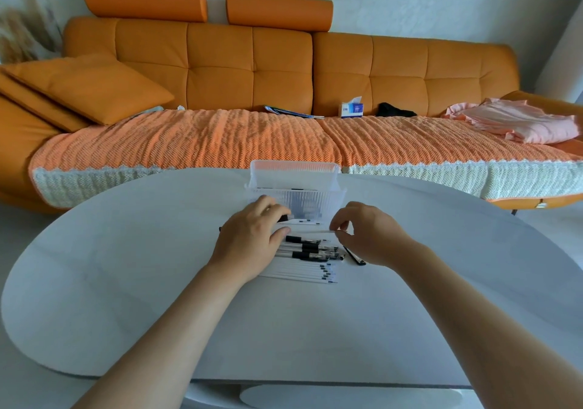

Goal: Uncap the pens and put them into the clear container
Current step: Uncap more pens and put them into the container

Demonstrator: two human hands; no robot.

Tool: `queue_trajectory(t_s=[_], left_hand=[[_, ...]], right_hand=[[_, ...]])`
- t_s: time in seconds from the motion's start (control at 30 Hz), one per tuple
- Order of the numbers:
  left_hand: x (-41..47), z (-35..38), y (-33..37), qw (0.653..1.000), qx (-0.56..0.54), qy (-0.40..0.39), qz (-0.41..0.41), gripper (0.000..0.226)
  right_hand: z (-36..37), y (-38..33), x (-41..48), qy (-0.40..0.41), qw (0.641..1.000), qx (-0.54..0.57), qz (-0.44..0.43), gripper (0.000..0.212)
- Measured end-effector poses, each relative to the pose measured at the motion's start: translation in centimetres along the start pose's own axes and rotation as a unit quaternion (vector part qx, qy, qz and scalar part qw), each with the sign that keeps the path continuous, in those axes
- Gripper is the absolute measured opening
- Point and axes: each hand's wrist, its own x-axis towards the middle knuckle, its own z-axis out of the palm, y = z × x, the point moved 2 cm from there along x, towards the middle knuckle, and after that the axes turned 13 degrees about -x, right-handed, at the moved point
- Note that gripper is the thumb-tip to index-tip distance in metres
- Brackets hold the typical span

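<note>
A clear ribbed container (296, 198) with its lid tilted up behind stands at the far middle of the white table (126, 282); dark pen parts show inside it. In front of it lies a pile of white pens (303, 269), several with black caps. My left hand (252, 238) rests over the pile's left end and pinches a black cap (284, 218) between its fingertips. My right hand (366, 235) pinches the end of a thin white pen (310, 232) that lies across between the two hands. A loose black cap (355, 256) lies under my right hand.
An orange sofa (284, 71) with a woven cover runs behind the table. On it lie a tissue box (351, 109), a black item (396, 110), pink cloth (520, 123) and cushions (85, 88). The table's curved edge is at the left and front.
</note>
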Motion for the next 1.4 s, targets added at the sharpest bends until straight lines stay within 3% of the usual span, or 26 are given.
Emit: queue_trajectory(t_s=[0.33,0.53,0.87,1.0,1.2,1.4], left_hand=[[-0.1,0.2,1.5,1.0,-0.017,0.002,-0.003,0.002],[0.3,1.2,1.9,0.998,-0.05,-0.023,-0.011,0.008],[0.3,1.0,1.2,0.998,-0.02,0.014,-0.064,0.016],[0.2,1.0,0.9,0.994,-0.025,-0.001,-0.106,0.023],[0.2,1.1,1.3,0.993,-0.048,-0.014,-0.104,0.014],[0.2,0.8,1.6,0.994,-0.041,-0.022,-0.103,0.02]], right_hand=[[-0.3,0.3,-1.3,0.017,0.996,0.083,-0.001,0.014],[-0.1,-0.8,-1.8,0.007,0.994,0.107,-0.021,0.027],[-0.2,0.9,-2.1,-0.009,0.993,0.114,0.043,0.039],[-0.1,1.0,-2.2,-0.006,0.992,0.118,0.05,0.038],[-0.1,0.7,-2.0,-0.008,0.992,0.12,0.038,0.037],[-0.1,0.5,-2.2,-0.013,0.99,0.136,0.036,0.034]])
